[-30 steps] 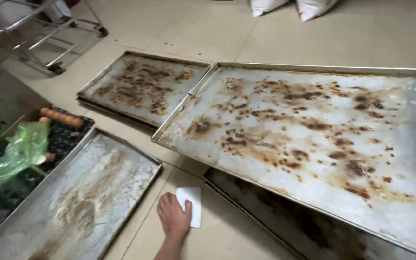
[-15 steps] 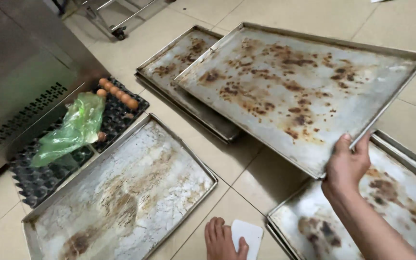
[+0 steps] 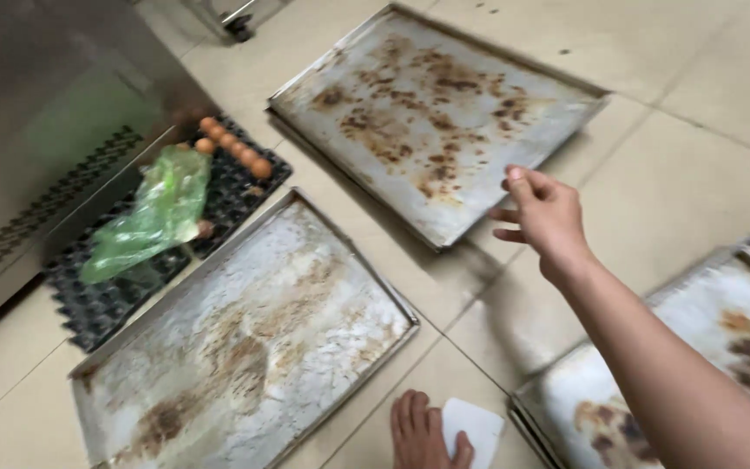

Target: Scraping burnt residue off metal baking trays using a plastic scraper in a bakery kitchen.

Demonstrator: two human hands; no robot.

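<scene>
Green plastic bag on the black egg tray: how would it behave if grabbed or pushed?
The bag looks thin and crumpled, so probably floppy and light; it would likely fold or slide rather than hold shape. It lies over the egg tray near eggs, so pushing it might nudge them. Its contents cannot be told.

A crumpled, translucent green plastic bag (image 3: pixel 148 217) lies on a black plastic egg tray (image 3: pixel 123 278) at the left, just beside a stainless cabinet. A row of brown eggs (image 3: pixel 234 148) sits along the egg tray's far edge. No labels, signs or screens show.
</scene>
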